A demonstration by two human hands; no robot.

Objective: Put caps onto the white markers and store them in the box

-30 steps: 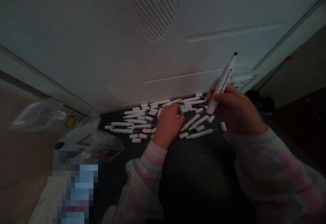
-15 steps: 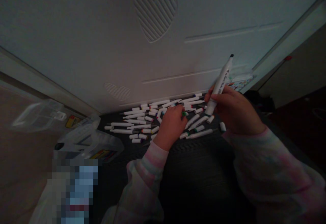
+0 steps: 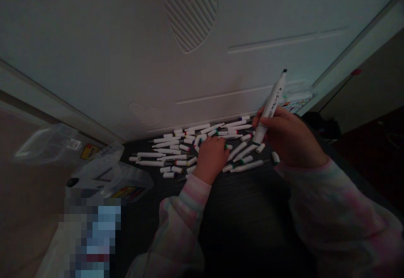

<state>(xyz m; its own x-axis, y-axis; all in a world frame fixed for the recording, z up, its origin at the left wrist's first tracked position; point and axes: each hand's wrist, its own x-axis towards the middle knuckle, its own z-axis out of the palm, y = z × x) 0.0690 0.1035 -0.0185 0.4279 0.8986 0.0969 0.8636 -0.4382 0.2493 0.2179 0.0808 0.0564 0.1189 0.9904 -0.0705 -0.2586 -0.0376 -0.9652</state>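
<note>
My right hand (image 3: 287, 137) is closed round a white marker (image 3: 272, 105) with dark lettering. Its dark, uncapped tip points up and away. Over a spread of white markers (image 3: 172, 151) and loose caps, my left hand (image 3: 213, 156) reaches down with bent fingers. The fingertips are hidden among the pieces, so whether they grip one does not show. Against that hand's right side is a white cap with a green end (image 3: 227, 147). Further caps, such as a teal-ended cap (image 3: 246, 159), lie between the two hands.
A pale panel with embossed hearts (image 3: 191, 17) rises behind the dark tabletop (image 3: 252, 210). At the left stands an open clear plastic case (image 3: 132, 177) with its lid (image 3: 47, 143) tipped outward. A patterned packet (image 3: 299, 100) sits behind my right hand.
My left hand has shifted slightly down and left among the caps, showing more pieces beyond it. The marker in my right hand has rolled a little, so its lettering looks different.
</note>
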